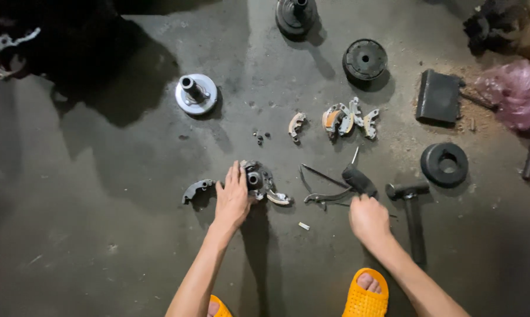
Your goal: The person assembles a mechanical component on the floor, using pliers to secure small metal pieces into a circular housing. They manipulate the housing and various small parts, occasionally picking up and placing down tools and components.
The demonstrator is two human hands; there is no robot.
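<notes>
the left hand (232, 201) lies flat and open, fingers spread, its grip pressing down on the near side of a small metal hub (258, 179) that sits on the concrete floor (100, 235). nothing is pinched; the palm only steadies the part. the right hand (368, 218) is curled, its grip closing around the dark handle of the pliers (341, 186), whose thin arms splay out toward the hub.

just left of the left grip lies a curved dark shoe (197, 189), and touching the hub on its right side is a pale curved shoe (278, 198). right of the right grip a hammer (411, 217) rests with its head up and its handle running back toward the orange sandal (366, 296).

farther out from both grips a single shoe (296, 124) and a cluster of shoes (350, 119) lie in a row, with a few tiny dark bits between. beyond those stand a shiny disc with a post (195, 94), a black round plate (364, 59), a black cone-shaped part (296, 15), a black rubber ring (444, 164) and a flat black block (438, 95).

to do this well, i judge the flat hand should keep weight on the hub so it cannot spin or skid, and the pliers should come in low, tips square to the part.
</notes>
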